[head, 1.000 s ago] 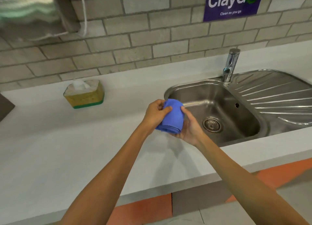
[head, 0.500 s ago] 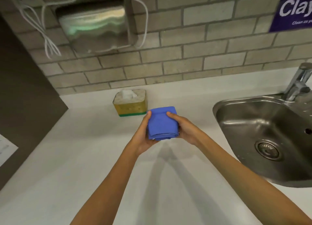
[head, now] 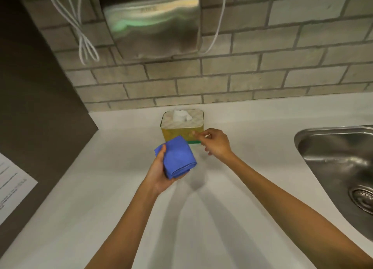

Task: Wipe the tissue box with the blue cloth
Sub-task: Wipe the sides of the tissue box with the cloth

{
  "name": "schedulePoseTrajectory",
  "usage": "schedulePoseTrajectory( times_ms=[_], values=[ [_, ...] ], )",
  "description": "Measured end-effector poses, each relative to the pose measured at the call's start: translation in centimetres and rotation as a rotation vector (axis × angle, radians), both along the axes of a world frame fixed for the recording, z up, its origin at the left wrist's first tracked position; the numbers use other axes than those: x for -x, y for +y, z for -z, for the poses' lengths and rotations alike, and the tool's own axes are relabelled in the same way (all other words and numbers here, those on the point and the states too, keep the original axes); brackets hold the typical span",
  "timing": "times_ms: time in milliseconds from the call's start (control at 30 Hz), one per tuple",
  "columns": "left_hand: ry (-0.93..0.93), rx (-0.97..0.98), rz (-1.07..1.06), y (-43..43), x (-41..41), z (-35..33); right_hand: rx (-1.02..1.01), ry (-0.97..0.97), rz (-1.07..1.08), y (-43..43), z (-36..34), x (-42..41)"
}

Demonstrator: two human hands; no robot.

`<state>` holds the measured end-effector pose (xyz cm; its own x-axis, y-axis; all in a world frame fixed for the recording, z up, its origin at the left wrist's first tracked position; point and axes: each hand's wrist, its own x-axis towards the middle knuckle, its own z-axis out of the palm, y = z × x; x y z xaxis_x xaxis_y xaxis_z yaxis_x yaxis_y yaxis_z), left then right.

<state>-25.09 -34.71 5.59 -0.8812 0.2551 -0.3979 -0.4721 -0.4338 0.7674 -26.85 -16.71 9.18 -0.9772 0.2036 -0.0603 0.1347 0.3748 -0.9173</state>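
A yellow tissue box (head: 177,131) with a green base and a white tissue sticking out of its top stands on the white counter near the brick wall. My left hand (head: 159,171) holds a folded blue cloth (head: 176,159) just in front of the box, and the cloth's far corner overlaps the box's lower front. My right hand (head: 216,142) is off the cloth, fingers loosely apart, its fingertips at the box's front right corner; whether they touch it is unclear.
A steel sink (head: 339,163) with its drain lies at the right. A metal hand dryer (head: 151,24) with white cables hangs on the brick wall above the box. A dark panel (head: 38,99) with a paper notice stands at the left. The white counter (head: 212,218) spreads below my arms.
My view has swung left from the sink to the tissue box. My right hand has let go of the cloth and reached to the box; my left hand alone now holds the cloth.
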Motion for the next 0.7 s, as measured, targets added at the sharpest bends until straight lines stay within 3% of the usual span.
schedulePoseTrajectory(
  times_ms=[300, 533, 700],
  values=[
    [-0.039, 0.241, -0.303, -5.3, 10.0, 1.5, -0.017, -0.093, 0.041, 1.9, 4.1, 7.9],
    [0.031, 0.444, -0.339, -3.9, 16.7, 2.3, 0.060, -0.154, -0.011, 1.9, 6.9, 11.8],
    [0.050, 0.546, -0.329, -1.6, 18.5, 2.8, 0.181, -0.061, -0.057, 1.6, 8.5, 12.1]
  ],
)
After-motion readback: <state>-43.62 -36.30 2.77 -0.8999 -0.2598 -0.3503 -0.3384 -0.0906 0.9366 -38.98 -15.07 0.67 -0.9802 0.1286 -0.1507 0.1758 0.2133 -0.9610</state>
